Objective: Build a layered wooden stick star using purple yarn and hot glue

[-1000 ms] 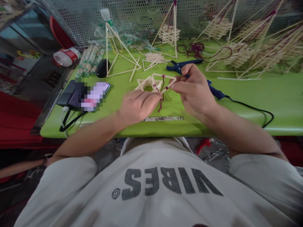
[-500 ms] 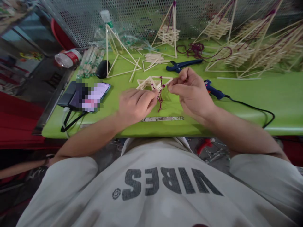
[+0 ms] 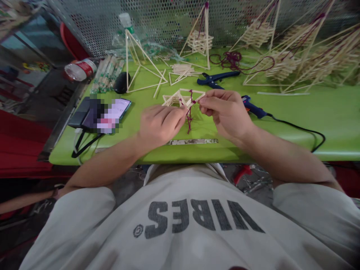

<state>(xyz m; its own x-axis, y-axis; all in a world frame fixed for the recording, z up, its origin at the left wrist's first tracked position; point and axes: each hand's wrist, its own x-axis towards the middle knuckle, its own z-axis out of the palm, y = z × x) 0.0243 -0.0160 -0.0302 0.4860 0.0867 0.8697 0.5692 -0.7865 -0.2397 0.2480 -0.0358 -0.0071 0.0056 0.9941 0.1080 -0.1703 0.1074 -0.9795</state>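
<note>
A small frame of pale wooden sticks (image 3: 180, 97) sits between both hands above the green table (image 3: 295, 112). Dark maroon thread (image 3: 190, 114) is wound on it and hangs down. My left hand (image 3: 160, 125) is closed, pinching the frame's near edge by the thread. My right hand (image 3: 226, 112) is closed too, its fingertips gripping the frame's right corner where the thread crosses.
Blue pliers (image 3: 215, 79) and a blue glue gun (image 3: 253, 107) with a black cord lie right of the hands. A phone (image 3: 108, 112) lies at the left. Stick pyramids (image 3: 140, 62), loose sticks (image 3: 181, 69), a maroon thread bundle (image 3: 232, 59) and finished stick structures (image 3: 295, 60) fill the back.
My right hand has dropped lower and turned, and its fingers have closed over the frame's right corner. The frame has tilted down a little. My left hand has barely moved.
</note>
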